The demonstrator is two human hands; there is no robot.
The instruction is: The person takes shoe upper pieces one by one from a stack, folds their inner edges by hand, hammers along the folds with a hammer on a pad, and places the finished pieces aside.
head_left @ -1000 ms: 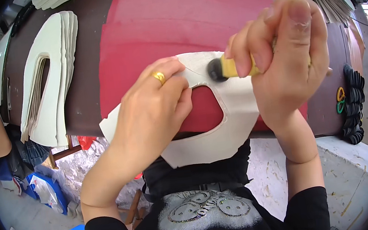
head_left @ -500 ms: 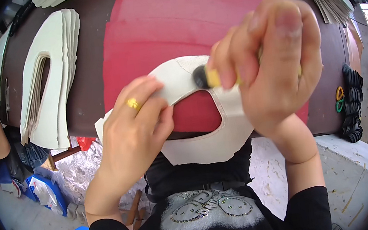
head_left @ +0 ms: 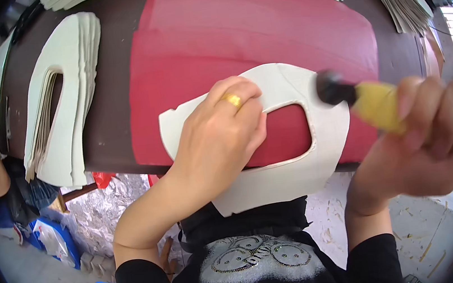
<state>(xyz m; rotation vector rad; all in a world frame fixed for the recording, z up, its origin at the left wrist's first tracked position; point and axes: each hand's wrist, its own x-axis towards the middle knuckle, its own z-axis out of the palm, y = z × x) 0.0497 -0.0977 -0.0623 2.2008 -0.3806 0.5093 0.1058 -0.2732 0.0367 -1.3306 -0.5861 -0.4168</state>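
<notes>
I'm pinning the white cut-out piece (head_left: 290,150) flat on the red mat (head_left: 236,33) with left hand (head_left: 220,136), fingers spread; it's overhanging the mat's near edge. Right hand (head_left: 424,140) is gripping the yellow-handled brush (head_left: 354,97) closed-fisted. Piece looks thin, floppy, light—pressing beats pinching.

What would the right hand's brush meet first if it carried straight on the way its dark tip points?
Probably the cream U-shaped cut-out piece: the dark tip of the yellow-handled brush in the right hand sits at its right arm. Contact is unclear; depth is hard to judge.
</notes>
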